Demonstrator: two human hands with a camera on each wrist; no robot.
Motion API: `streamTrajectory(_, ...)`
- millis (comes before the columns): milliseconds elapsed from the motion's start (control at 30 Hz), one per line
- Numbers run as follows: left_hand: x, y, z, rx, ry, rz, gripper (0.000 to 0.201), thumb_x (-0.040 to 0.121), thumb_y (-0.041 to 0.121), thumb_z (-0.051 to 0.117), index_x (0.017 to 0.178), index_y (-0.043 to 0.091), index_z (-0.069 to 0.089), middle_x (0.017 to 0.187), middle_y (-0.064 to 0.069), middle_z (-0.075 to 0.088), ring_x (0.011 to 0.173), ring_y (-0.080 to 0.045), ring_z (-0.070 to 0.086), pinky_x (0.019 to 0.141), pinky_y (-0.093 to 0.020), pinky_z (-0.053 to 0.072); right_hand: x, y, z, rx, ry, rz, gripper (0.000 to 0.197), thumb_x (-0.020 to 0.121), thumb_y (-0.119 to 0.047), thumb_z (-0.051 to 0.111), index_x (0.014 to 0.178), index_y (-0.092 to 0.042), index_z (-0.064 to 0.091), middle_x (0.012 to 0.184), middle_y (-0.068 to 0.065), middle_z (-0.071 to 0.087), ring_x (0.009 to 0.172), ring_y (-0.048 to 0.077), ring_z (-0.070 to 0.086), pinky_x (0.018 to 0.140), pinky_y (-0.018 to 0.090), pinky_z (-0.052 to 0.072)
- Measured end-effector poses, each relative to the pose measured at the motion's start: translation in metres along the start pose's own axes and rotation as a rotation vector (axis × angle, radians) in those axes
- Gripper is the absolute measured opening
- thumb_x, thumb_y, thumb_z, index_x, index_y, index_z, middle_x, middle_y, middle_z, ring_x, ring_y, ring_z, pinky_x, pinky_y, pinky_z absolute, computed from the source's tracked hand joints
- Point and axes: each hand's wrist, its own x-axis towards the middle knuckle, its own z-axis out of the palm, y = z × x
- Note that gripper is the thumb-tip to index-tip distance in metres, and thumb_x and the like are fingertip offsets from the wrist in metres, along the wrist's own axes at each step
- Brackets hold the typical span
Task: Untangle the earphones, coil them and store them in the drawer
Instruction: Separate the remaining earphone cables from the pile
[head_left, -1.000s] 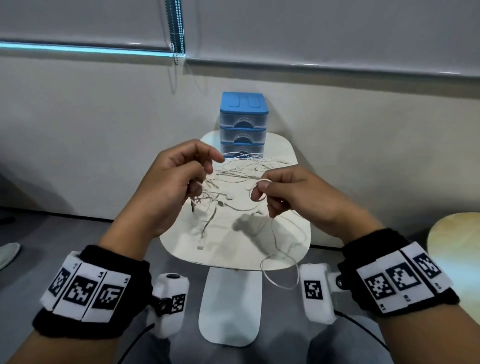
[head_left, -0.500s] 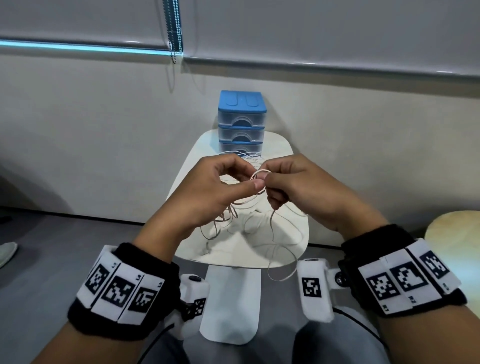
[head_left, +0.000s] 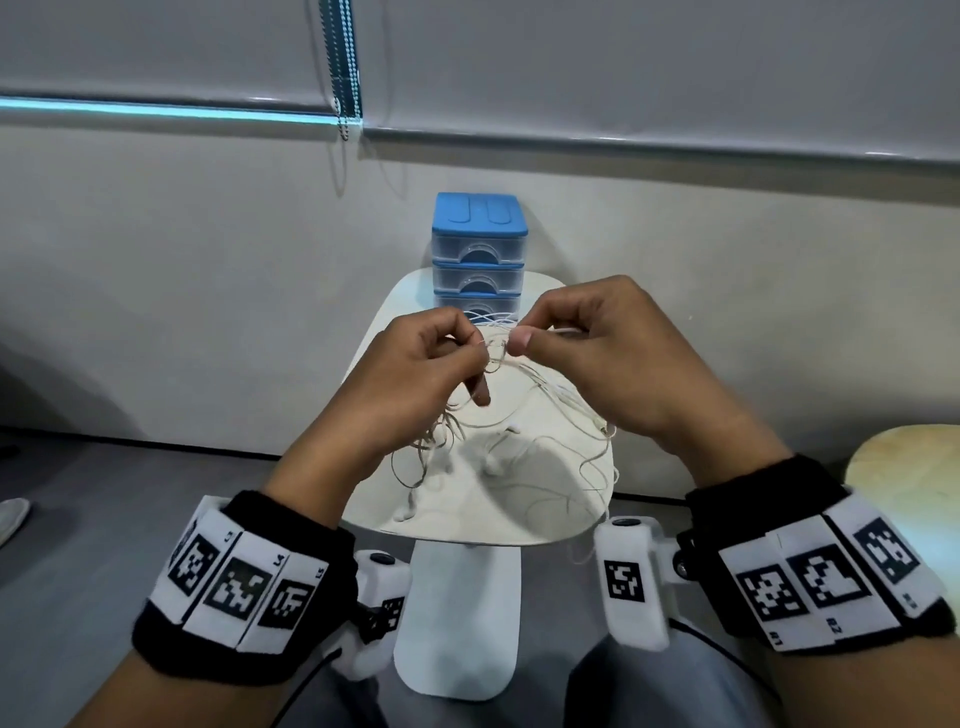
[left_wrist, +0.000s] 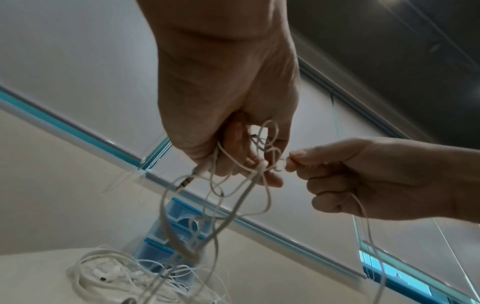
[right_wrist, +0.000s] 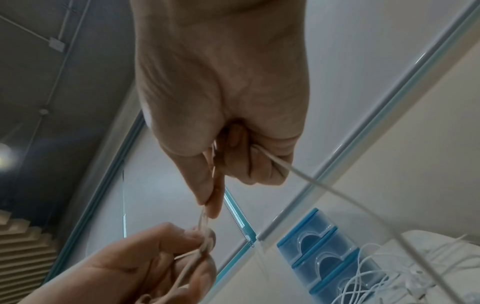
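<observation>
A tangle of white earphones (head_left: 498, 421) hangs between my two hands above the small white table (head_left: 519, 519); more loops and earbuds (left_wrist: 103, 273) lie on the tabletop. My left hand (head_left: 426, 364) grips a bunch of cord loops, with the jack plug (left_wrist: 187, 181) sticking out below the fingers. My right hand (head_left: 587, 343) pinches one strand between thumb and forefinger close to the left fingertips, and a second cord (right_wrist: 311, 185) runs out of its curled fingers. The blue three-drawer unit (head_left: 479, 249) stands at the table's far edge, all drawers closed.
A grey wall and a window blind with a bead chain (head_left: 345, 78) are behind the table. A second pale round table (head_left: 904, 462) edges in at the right. Grey floor surrounds the table's white pedestal (head_left: 457, 623).
The hands came together from apart, then rose slightly toward the drawers. The right hand now pinches a strand beside the left fingertips, and more cord is lifted off the table.
</observation>
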Motion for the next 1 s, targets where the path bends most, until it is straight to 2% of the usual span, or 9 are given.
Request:
streamTrajectory(167,-0.003,0.011,0.015,0.157,-0.042,0.104,0.018,0.1,0.018,0.05,0.089,0.011,0.063,0.062,-0.003,0.065,0.043,-0.007,0.041,0.044,-0.021,0.033,0.007,-0.004,0.013,-0.283,0.014,-0.007,0.034,0.096,-0.031,0.057,0.066,-0.016,0.057,0.057,-0.005,0.049,0.058,0.008,0.044,0.055,0.026,0.033)
streamTrajectory(267,-0.002,0.01,0.014,0.207,-0.017,0.146,0.024,0.101,0.019,0.048,0.082,0.02,0.062,0.062,-0.001,0.065,0.044,-0.006,0.042,0.044,-0.02,0.035,0.005,-0.004,0.019,-0.376,-0.081,0.007,0.043,0.103,-0.039,0.039,0.068,-0.022,0.058,0.068,-0.003,0.061,0.073,0.015,0.052,0.066,0.036,0.042)
streamTrajectory(433,0.001,0.006,0.012,0.178,0.035,0.166,0.016,0.097,0.017,0.061,0.082,0.022,0.066,0.069,0.007,0.072,0.051,-0.011,0.05,0.049,-0.025,0.042,0.005,-0.008,0.023,-0.334,-0.039,0.02,0.048,0.103,-0.028,0.044,0.057,-0.022,0.056,0.053,-0.01,0.055,0.057,0.004,0.05,0.055,0.024,0.031)
streamTrajectory(533,0.002,0.001,0.011,0.12,0.058,0.17,0.012,0.09,0.017,0.072,0.082,0.023,0.065,0.073,0.003,0.072,0.058,-0.026,0.059,0.056,-0.037,0.049,0.006,-0.003,0.023,-0.32,0.002,-0.002,0.044,0.102,-0.026,0.051,0.059,-0.021,0.049,0.058,-0.005,0.053,0.058,0.01,0.045,0.054,0.029,0.03)
streamTrajectory(600,0.003,0.0,0.009,0.123,0.059,0.165,0.012,0.091,0.014,0.07,0.087,0.024,0.066,0.073,0.004,0.07,0.06,-0.025,0.063,0.054,-0.035,0.048,0.007,0.002,0.02,-0.301,0.058,-0.011,0.038,0.1,-0.027,0.056,0.064,-0.016,0.057,0.058,-0.003,0.055,0.056,0.012,0.045,0.054,0.032,0.032)
streamTrajectory(700,0.003,0.0,0.003,0.11,0.066,0.128,0.017,0.096,0.009,0.06,0.093,0.023,0.07,0.062,0.006,0.063,0.047,-0.008,0.048,0.044,-0.021,0.037,0.009,0.01,0.007,-0.282,0.234,-0.004,0.035,0.099,-0.027,0.061,0.069,-0.009,0.067,0.049,-0.009,0.053,0.052,0.006,0.048,0.05,0.018,0.031)
streamTrajectory(833,0.002,0.0,-0.009,-0.02,0.066,0.096,0.027,0.102,0.008,0.053,0.095,0.021,0.076,0.06,0.009,0.048,0.057,-0.017,0.037,0.054,-0.027,0.031,0.014,0.026,-0.011,-0.263,0.416,0.066,0.036,0.1,-0.025,0.059,0.072,-0.006,0.069,0.06,-0.006,0.062,0.059,0.012,0.055,0.053,0.019,0.034)
streamTrajectory(933,0.001,0.003,-0.015,-0.15,0.078,0.105,0.026,0.104,0.009,0.052,0.097,0.017,0.076,0.065,0.003,0.047,0.063,-0.022,0.032,0.05,-0.026,0.027,0.017,0.035,-0.011,-0.26,0.378,0.16,0.036,0.101,-0.025,0.057,0.074,-0.005,0.07,0.054,-0.01,0.055,0.052,0.006,0.048,0.047,0.013,0.031)
streamTrajectory(1000,0.002,0.005,-0.018,-0.184,0.085,0.11,0.026,0.103,0.008,0.052,0.096,0.016,0.076,0.066,0.003,0.049,0.06,-0.015,0.034,0.048,-0.022,0.029,0.017,0.039,-0.005,-0.317,0.246,0.234,0.033,0.1,-0.023,0.057,0.076,-0.006,0.071,0.051,-0.011,0.051,0.052,0.007,0.048,0.048,0.014,0.032)
